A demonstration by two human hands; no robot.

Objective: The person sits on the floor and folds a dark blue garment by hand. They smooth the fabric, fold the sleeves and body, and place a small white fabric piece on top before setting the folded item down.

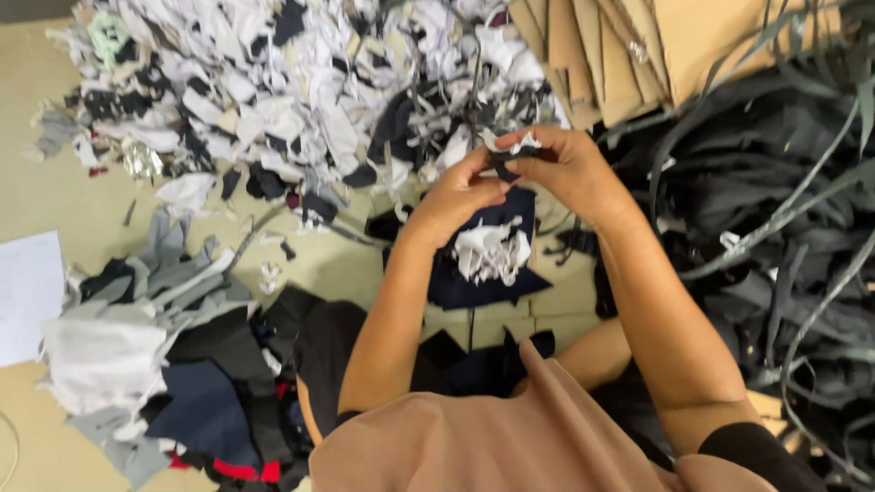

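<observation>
My left hand [453, 199] and my right hand [565, 166] meet above the floor, both pinching a small dark and white fabric scrap [509, 151] between the fingertips. Right below them lies a navy cloth piece [497, 278] with a small heap of white scraps [492, 251] on top. A big pile of mixed white, grey and black fabric scraps [301, 91] spreads just beyond the hands.
Stacked cardboard sheets [620, 55] lie at the top right. A mass of dark fabric and grey strips [784, 228] fills the right side. Sorted grey, white, navy and red cloth pieces [155, 364] sit at the lower left, beside a white paper sheet [27, 292].
</observation>
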